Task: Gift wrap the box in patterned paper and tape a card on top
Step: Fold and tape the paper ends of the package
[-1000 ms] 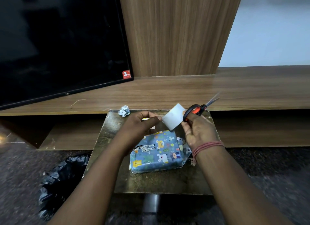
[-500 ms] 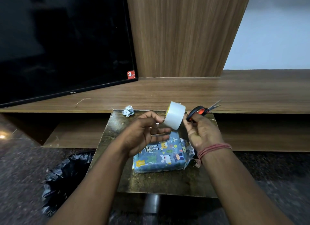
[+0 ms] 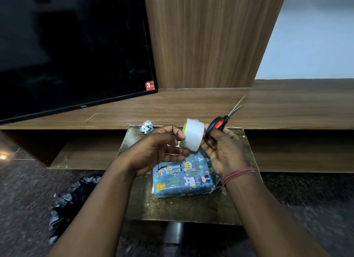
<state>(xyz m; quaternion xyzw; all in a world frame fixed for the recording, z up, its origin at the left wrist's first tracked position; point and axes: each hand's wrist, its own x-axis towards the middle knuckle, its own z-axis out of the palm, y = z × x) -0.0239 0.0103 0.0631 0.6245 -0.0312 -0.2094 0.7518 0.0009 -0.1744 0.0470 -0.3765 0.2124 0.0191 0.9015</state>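
White tape: my left hand (image 3: 157, 151) pinches the roll of tape (image 3: 192, 135) at its near rim, thumb and forefinger curled on it, the other fingers loosely bent below.
Right grip: my right hand (image 3: 223, 154) has its fingers curled round the black-and-orange handles of the scissors (image 3: 220, 122), blades pointing up and away, slightly parted; the fingertips also reach to the roll's far side.
Roll's place: held in the air between both hands, above the far end of the box.
Box: the wrapped box (image 3: 182, 177), in blue paper printed with animals, lies flat on the gold-toned tabletop (image 3: 183, 209), just under my wrists.
Step in hand: I judge the wrapping done and the taping under way; I seem to be hunting for the free end of the tape.
Card: I cannot see one; something pale shows behind my left fingers, too hidden to name.
Next move: peel a strip loose with the left fingertips, keep the roll steady, then bring the blades across it.
Around: a crumpled paper scrap (image 3: 146, 126) lies at the far left corner, a television (image 3: 72, 52) stands on the wooden shelf (image 3: 191, 107), and a black bin bag (image 3: 70, 201) sits on the floor to the left.
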